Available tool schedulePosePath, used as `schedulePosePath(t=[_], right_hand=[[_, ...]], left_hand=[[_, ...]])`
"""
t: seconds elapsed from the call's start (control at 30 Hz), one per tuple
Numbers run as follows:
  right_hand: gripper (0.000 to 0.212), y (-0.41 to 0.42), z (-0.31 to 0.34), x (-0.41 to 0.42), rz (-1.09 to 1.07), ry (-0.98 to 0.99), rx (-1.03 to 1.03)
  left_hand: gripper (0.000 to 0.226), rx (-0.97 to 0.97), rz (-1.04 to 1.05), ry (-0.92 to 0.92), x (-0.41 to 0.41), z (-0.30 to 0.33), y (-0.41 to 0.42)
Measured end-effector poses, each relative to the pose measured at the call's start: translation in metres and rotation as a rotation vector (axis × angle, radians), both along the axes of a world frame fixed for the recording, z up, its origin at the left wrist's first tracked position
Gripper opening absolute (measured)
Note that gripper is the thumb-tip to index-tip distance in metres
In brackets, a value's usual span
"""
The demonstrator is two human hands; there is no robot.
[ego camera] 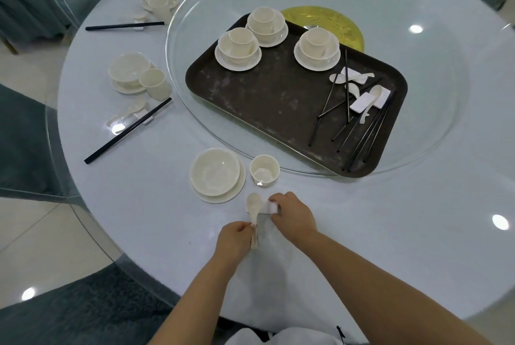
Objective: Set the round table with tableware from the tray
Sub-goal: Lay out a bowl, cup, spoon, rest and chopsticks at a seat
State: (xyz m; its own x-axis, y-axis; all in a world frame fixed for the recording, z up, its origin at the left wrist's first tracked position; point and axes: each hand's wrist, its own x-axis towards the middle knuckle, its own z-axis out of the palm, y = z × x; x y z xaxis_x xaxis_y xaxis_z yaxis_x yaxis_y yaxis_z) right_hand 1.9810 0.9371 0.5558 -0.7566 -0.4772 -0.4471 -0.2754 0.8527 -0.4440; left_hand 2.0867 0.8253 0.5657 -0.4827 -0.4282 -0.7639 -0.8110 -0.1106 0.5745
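Left hand, lower centre of the frame, pinches the handle of a white spoon between thumb and fingers; spoon bowl points up-frame and lies on the left end of a white rest. Right hand just right of it, fingers curled over the right end of that rest, gripping it against the table. Both forearms reach in from the bottom edge, bare.

Just above the hands: one bowl on a saucer, one cup beside it on the right, apart, not touching.

Centre of frame: dark tray on a glass turntable. On the tray, three stacks, each a cup in a bowl on a saucer, at its upper part. At its right end, a loose pile of spoons and white rests, about three of each, count not sure, and black chopsticks, several, tangled, cannot count exactly.

Left of frame: two places already laid. Middle left: bowl on saucer with cup, spoon and a pair of chopsticks on a rest. Upper left: same set, cup in front of the bowl, chopstick pair lying level.

Top edge: parts of two more settings, cut off.

A gold disc shows behind the tray. Teal chairs around the table.
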Motion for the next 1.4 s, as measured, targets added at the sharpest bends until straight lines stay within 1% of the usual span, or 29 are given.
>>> schedulePosePath(t=[0.2,0.33,0.43,0.6,0.77,1.1,1.4], right_hand=[[0.043,0.004,0.000,-0.001,-0.014,-0.046,-0.026],[0.044,0.006,0.001,-0.002,-0.016,-0.063,-0.023],[0.043,0.008,0.001,-0.002,-0.018,-0.070,-0.029],[0.044,0.008,0.003,-0.003,0.020,-0.068,-0.019],[0.042,0.010,0.004,-0.007,0.047,-0.075,-0.014],[0.041,0.010,0.004,-0.010,0.043,-0.101,-0.025],[0.046,0.013,0.005,-0.012,0.041,-0.127,-0.049]], left_hand=[[0.025,-0.015,0.053,0.028,0.002,-0.004,-0.006],[0.020,-0.040,0.049,0.061,0.004,-0.006,-0.007],[0.017,-0.069,0.015,0.047,0.000,-0.007,-0.002],[0.026,-0.115,0.025,-0.008,-0.011,-0.009,-0.001],[0.027,-0.119,0.041,-0.051,-0.020,-0.011,-0.005],[0.032,-0.167,0.033,-0.048,-0.028,-0.015,-0.005],[0.045,-0.187,0.041,-0.057,-0.028,-0.012,-0.005]])
